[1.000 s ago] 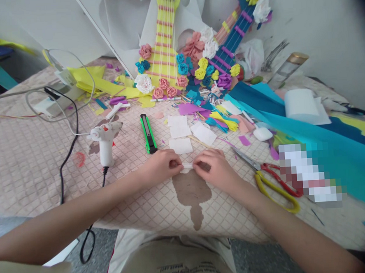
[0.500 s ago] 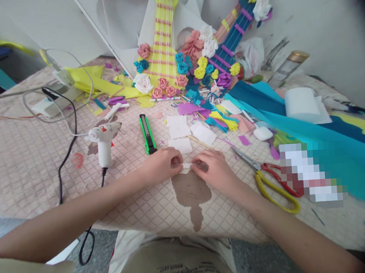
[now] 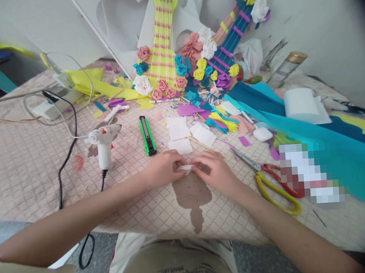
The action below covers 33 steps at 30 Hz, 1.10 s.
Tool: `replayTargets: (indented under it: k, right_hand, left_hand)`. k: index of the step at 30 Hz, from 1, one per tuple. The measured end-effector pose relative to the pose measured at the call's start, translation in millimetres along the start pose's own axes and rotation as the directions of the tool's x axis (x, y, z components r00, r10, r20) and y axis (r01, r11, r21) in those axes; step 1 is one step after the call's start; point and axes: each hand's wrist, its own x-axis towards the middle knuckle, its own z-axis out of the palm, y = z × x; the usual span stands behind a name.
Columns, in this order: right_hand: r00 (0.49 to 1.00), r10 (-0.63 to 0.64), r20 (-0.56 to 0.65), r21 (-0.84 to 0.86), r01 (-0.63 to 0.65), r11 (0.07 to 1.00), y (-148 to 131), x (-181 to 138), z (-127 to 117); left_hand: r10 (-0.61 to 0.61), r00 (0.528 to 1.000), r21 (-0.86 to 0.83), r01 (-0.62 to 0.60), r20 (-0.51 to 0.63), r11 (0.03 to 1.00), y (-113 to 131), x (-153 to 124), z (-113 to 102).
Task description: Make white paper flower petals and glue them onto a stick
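Between my two hands is a narrow piece of white paper [image 3: 186, 168], apparently folded or rolled, just above the table. My left hand [image 3: 166, 167] pinches one end of it. The other end is pinched by the fingers of my right hand [image 3: 212, 167]. Beyond my hands lie several cut white paper pieces [image 3: 180, 146], some overlapping. A green box cutter [image 3: 147, 135] rests near my left hand. To the right lie scissors [image 3: 256, 166] with yellow and red handles, blades pointing toward my right hand.
A white glue gun [image 3: 105, 143] stands at left with its black cord. Two decorated paper guitars [image 3: 164, 51] lean at the back among paper scraps. Blue crepe paper [image 3: 319, 144] and a white paper roll [image 3: 301, 104] lie at right. The patterned tablecloth has a brown worn patch [image 3: 192, 195].
My hands have drawn slightly closer together, and the white paper between them now looks tilted and more folded. The other things stay where they were; the view has shifted a little.
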Motion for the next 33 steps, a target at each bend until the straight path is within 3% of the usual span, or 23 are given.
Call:
replayTargets:
  k: [6,11,17,26,33]
  right_hand:
    - [0.994,-0.059,-0.088,0.102,0.068,0.993,-1,4,-9]
    - [0.998,-0.014,-0.053,0.103,0.020,0.994,-3,16,-20]
    - [0.986,0.113,-0.125,0.186,-0.089,0.979,-4,31,-29]
    - [0.980,0.162,-0.114,0.282,-0.124,0.951,-1,46,-31]
    - [0.954,0.299,0.003,0.501,-0.260,0.826,6,40,-21]
  left_hand:
    - [-0.045,0.998,-0.059,0.041,-0.053,0.997,6,2,-3]
    - [-0.021,0.993,-0.072,0.013,-0.113,0.997,10,8,-8]
    - [0.034,0.969,-0.152,-0.074,-0.246,0.986,13,18,-10]
    - [-0.026,0.916,-0.203,-0.062,-0.401,0.977,7,22,-7]
    - [-0.075,0.924,-0.280,-0.036,-0.374,0.959,0,22,-6]
